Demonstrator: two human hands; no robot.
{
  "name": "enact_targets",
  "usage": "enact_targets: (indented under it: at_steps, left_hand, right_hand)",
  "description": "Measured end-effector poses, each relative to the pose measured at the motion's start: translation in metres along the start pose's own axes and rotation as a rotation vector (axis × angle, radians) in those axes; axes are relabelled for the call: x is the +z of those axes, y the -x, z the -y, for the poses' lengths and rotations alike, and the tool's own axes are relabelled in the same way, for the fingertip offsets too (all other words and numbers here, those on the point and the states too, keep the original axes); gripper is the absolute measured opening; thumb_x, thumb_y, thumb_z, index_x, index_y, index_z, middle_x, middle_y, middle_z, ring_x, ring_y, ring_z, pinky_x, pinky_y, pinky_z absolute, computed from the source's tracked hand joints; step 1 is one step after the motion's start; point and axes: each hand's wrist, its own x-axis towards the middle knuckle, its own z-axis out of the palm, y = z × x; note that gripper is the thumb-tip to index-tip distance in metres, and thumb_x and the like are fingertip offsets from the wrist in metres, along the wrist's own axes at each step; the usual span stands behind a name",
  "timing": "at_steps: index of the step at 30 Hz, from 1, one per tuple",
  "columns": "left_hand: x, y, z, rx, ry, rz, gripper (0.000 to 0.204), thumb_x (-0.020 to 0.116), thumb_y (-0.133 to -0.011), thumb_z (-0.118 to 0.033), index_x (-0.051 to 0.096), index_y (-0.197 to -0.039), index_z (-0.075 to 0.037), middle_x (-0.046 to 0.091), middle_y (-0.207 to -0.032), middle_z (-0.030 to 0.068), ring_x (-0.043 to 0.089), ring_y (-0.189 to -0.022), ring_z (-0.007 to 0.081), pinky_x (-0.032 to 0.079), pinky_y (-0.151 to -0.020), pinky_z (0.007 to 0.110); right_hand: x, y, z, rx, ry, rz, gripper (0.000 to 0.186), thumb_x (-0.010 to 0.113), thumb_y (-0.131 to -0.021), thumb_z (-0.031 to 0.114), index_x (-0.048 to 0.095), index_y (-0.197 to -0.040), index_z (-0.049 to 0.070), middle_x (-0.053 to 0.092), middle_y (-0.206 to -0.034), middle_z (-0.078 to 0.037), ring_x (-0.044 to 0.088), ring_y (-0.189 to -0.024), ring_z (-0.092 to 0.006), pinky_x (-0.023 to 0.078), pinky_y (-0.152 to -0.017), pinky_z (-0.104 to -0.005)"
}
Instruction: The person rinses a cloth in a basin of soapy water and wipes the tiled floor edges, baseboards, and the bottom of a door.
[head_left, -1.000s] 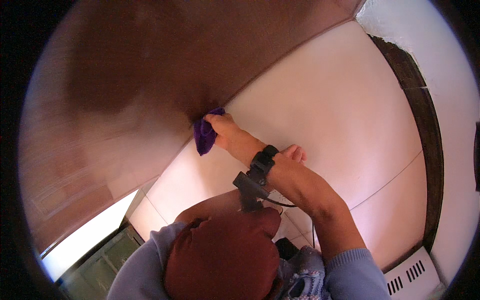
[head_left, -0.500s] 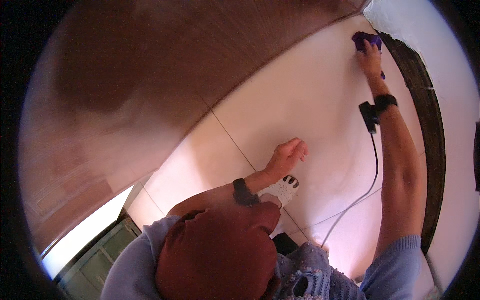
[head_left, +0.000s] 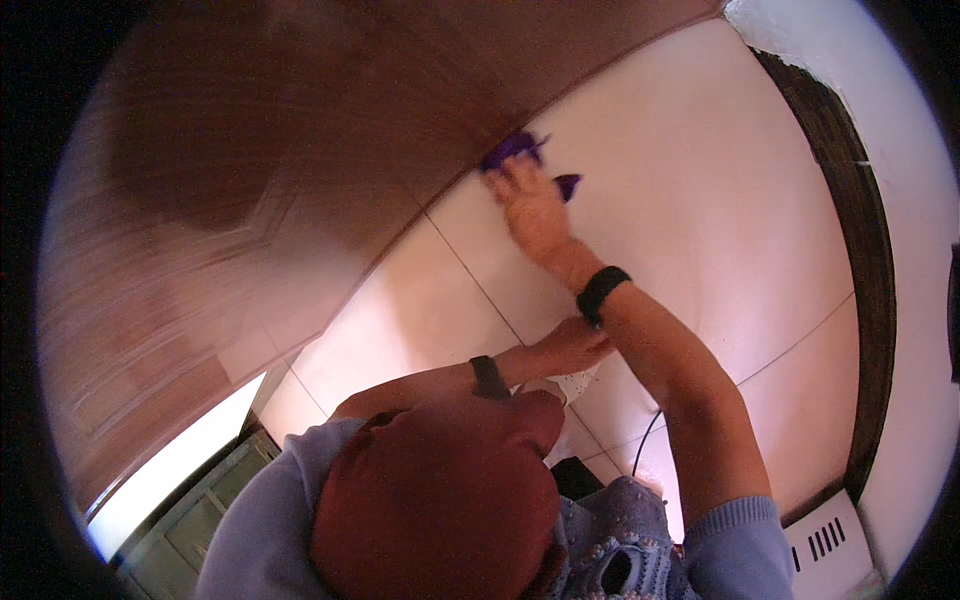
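Note:
A crumpled purple cloth [head_left: 515,150] lies on the pale tiled floor [head_left: 680,180], against the lower edge of a brown wooden panel. Over it, my right hand [head_left: 535,215] presses down with its fingers on the fabric. One dark corner of the cloth sticks out beside the hand. My left hand [head_left: 565,348] is held lower and nearer to me, above the floor. It passes beneath my right forearm, which hides its fingers, and nothing can be seen in it. Both wrists wear black bands.
The large brown wooden panel [head_left: 250,150] borders the floor on the left. A dark skirting strip [head_left: 870,300] runs along the white wall on the right. A slotted white object [head_left: 830,545] stands at lower right. A thin cable [head_left: 648,440] hangs near my right arm.
My right hand has swept the purple cloth leftward across the floor, from beside the skirting to the wooden panel. My right forearm now crosses over my left hand, which has dropped slightly.

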Motion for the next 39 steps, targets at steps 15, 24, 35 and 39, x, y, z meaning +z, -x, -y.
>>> enact_targets:
  at_steps: [15,24,35,39]
  left_hand:
    - [-0.047,0.039,-0.046,-0.013,0.174,-0.138,0.017,0.049,-0.09,-0.014,0.058,-0.098,-0.001,0.061,-0.092,0.0095,0.059,-0.085,0.0169,0.046,-0.076,0.029]
    - [-0.049,-0.012,-0.064,-0.042,0.431,-0.446,0.019,0.046,-0.093,-0.013,0.057,-0.09,0.003,0.063,-0.082,0.006,0.059,-0.077,0.0121,0.048,-0.074,0.026]
    - [-0.075,-0.008,-0.073,0.072,0.425,-0.669,0.021,0.045,-0.094,-0.013,0.056,-0.093,0.004,0.063,-0.085,0.0104,0.061,-0.074,0.0161,0.051,-0.067,0.028]
    - [-0.07,-0.012,-0.072,0.03,0.45,-0.726,0.018,0.046,-0.092,-0.01,0.058,-0.089,0.003,0.063,-0.082,0.0078,0.06,-0.072,0.0122,0.049,-0.067,0.025]
  right_hand:
    - [-0.174,0.021,-0.061,0.088,-1.086,0.439,0.05,0.052,-0.074,0.007,0.049,-0.124,0.01,0.062,-0.094,-0.004,0.06,-0.076,-0.0155,0.051,-0.066,-0.0287]
    - [-0.215,0.064,-0.263,0.221,0.494,-0.321,0.051,0.055,-0.083,0.033,0.042,-0.13,0.017,0.042,-0.13,-0.019,0.04,-0.119,-0.0351,0.031,-0.101,-0.0424]
    - [-0.14,0.158,-0.089,-0.259,-0.069,0.188,0.03,0.057,-0.077,0.014,0.058,-0.105,0.021,0.05,-0.121,-0.005,0.043,-0.117,-0.027,0.035,-0.093,-0.0429]
    - [-0.153,0.264,-0.055,-0.141,-0.217,0.274,0.021,0.059,-0.077,0.018,0.063,-0.098,0.019,0.056,-0.112,-0.002,0.048,-0.107,-0.0249,0.04,-0.088,-0.0382]
